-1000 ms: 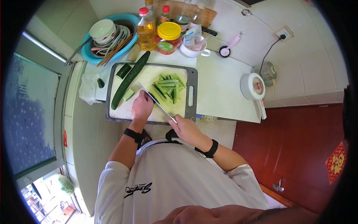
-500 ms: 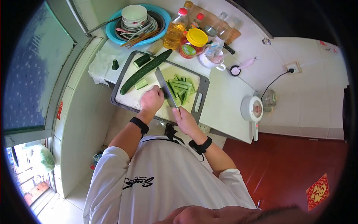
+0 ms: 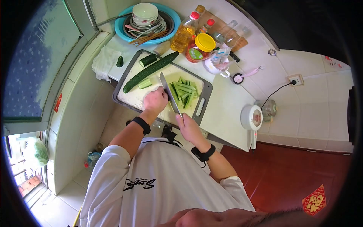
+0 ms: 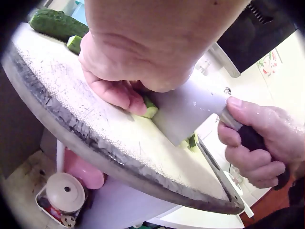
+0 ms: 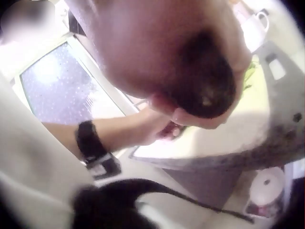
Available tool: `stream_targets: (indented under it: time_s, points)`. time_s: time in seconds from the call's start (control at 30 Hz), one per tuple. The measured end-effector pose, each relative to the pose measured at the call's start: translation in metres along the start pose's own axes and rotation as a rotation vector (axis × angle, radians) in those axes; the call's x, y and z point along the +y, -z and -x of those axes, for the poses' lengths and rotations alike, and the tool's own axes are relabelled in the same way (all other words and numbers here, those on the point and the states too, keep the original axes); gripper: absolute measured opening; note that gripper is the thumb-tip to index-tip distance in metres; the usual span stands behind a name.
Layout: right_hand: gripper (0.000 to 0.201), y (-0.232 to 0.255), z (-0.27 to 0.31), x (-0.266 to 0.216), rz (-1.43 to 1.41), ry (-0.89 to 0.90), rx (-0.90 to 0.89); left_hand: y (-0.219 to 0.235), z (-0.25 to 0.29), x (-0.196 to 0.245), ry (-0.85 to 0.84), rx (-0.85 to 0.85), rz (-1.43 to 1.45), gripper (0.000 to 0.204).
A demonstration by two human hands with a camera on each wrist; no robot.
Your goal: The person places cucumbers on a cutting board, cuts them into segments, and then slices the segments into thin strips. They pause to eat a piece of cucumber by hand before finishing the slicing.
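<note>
On the grey-rimmed cutting board [image 3: 130, 99], the left hand [image 3: 155, 100] holds a cucumber piece [image 4: 150, 109] down with curled fingers, beside the blade. The right hand [image 3: 188, 128] grips the dark handle of a broad knife [image 4: 188, 112], whose blade stands right next to that piece. To the right of the blade lies a pile of cut cucumber sticks [image 3: 185, 90]. A whole cucumber [image 3: 151, 72], a short dark-green chunk [image 3: 148, 60] and a pale cut piece [image 3: 145, 83] lie on the board's left part. In the right wrist view the right hand [image 5: 162, 52] hides the blade.
Behind the board stand a blue basin [image 3: 120, 28] of dishes, an oil bottle [image 3: 184, 37], a yellow-lidded jar [image 3: 204, 42] and a white cup [image 3: 211, 68]. A white pot [image 3: 247, 117] sits at the counter's right end; a cucumber end [image 3: 120, 61] lies left.
The head view has shifted and turned. The blade, seen nearly edge-on at first, now shows its broad side beside the left hand. Both hands keep their holds.
</note>
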State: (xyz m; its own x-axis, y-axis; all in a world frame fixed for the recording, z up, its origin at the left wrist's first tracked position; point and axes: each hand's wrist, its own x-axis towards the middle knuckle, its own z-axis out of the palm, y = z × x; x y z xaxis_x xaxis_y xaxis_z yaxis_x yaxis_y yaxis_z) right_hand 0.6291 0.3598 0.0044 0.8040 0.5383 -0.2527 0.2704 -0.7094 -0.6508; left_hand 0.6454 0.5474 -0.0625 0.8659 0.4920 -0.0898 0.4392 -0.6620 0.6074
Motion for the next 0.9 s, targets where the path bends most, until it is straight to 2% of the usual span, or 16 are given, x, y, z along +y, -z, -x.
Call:
stream_targets:
  time_s: [0.13,0.47,0.63,0.8,0.9]
  points:
    - [0.044,-0.014,-0.019,0.009,-0.036,0.047,0.072,0.001,0.001,-0.002,-0.009,0.031,0.043,0.019]
    - [0.044,0.004,0.013,0.001,0.006,0.018,0.001,0.004,0.005,0.001,0.022,0.021,0.047,0.021]
    - [0.044,-0.004,0.001,0.003,0.022,0.005,-0.004,0.005,0.005,0.003,0.034,-0.001,0.038,0.022]
    - [0.043,-0.015,-0.019,0.005,-0.035,0.031,0.068,0.003,0.004,-0.001,0.000,0.021,0.022,0.022]
    - [0.043,-0.007,-0.007,0.004,-0.067,0.015,0.024,0.001,0.003,-0.002,-0.001,0.022,0.012,0.024]
